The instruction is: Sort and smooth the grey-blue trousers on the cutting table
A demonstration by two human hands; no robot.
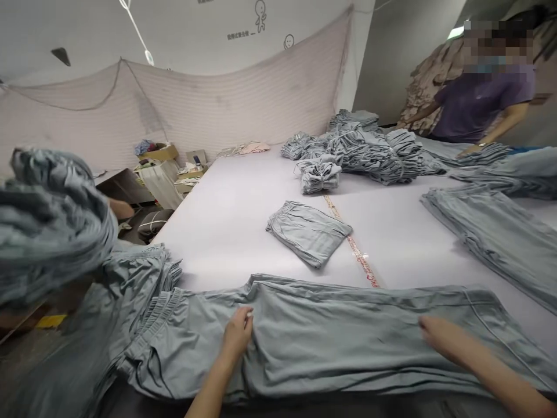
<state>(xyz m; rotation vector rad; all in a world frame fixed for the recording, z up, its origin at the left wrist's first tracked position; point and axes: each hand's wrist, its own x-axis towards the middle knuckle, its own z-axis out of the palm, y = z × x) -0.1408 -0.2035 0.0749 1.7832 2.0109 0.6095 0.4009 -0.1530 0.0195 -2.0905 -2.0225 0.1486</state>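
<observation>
A pair of grey trousers (339, 331) lies stretched sideways along the near table edge, atop other layers of like cloth. Its gathered elastic waistband (152, 325) points left and its legs run right. My left hand (238, 331) is closed on the cloth near the crotch, where a crease rises beside the fingers. Over the legs is my right hand (439, 334), slightly blurred, its fingers drawn together; whether they grip cloth is hidden. Beyond the trousers, a folded grey pair (308, 232) lies flat on the table.
Tied grey bundles (321, 174) and a heap of garments (374, 151) stand on the pale table (235, 215). More trousers (500, 226) lie at right, near a co-worker (483, 104). At left, another person's arm (122, 209) shows behind a large grey bundle (52, 226). Boxes (163, 154) sit beyond.
</observation>
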